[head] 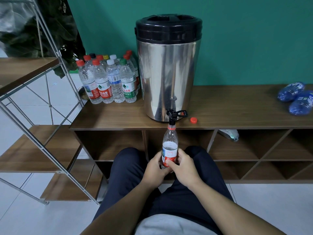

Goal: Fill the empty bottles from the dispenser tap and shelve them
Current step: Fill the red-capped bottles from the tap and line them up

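Fingers (169, 162) of both hands are curled around the bottle (169, 146), held at frame centre, mouth under the tap (172, 118).

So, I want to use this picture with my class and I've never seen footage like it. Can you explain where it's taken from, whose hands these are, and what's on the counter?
There is only one picture, taken by a camera worn on a person's head, looking down at their own arms and lap. No machine is involved. Both the left hand and the right hand grip a clear bottle, its open mouth held up under the black tap of a steel dispenser. The bottle is partly full. On the wooden counter its red cap lies beside the dispenser. A cluster of capped bottles stands to the left, and blue bottles lie on their sides at the far right.
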A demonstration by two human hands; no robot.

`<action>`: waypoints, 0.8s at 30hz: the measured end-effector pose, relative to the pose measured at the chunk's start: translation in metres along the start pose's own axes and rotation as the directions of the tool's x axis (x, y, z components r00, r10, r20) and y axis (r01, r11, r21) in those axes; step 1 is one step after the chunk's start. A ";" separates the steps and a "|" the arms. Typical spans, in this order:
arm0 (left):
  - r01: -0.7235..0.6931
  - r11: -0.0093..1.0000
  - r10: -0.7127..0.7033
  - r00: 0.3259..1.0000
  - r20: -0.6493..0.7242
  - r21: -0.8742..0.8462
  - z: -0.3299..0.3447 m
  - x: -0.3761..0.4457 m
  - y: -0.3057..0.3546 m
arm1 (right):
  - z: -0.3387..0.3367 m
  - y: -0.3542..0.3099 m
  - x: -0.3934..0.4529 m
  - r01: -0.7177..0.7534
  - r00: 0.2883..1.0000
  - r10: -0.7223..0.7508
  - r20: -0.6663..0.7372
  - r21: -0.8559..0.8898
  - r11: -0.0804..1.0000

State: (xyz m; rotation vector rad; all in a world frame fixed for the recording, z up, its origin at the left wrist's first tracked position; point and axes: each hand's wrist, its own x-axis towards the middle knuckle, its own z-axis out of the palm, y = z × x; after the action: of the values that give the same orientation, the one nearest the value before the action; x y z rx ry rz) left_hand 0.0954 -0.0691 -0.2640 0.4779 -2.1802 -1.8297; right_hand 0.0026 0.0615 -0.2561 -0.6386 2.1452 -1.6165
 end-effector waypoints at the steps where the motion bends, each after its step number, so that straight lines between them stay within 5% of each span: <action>1: 0.000 1.000 0.000 1.000 0.000 0.000 0.000 0.000 0.000 | 0.000 0.000 0.000 0.001 1.000 -0.001 0.000 0.001 1.000; 24: 0.001 1.000 -0.001 1.000 0.002 0.017 -0.001 0.001 -0.001 | 0.000 0.002 0.002 0.010 1.000 -0.010 0.006 -0.008 1.000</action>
State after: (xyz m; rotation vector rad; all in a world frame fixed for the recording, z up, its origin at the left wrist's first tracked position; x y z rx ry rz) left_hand 0.0951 -0.0702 -0.2649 0.4808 -2.1993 -1.8138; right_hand 0.0009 0.0611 -0.2585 -0.6569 2.1488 -1.6100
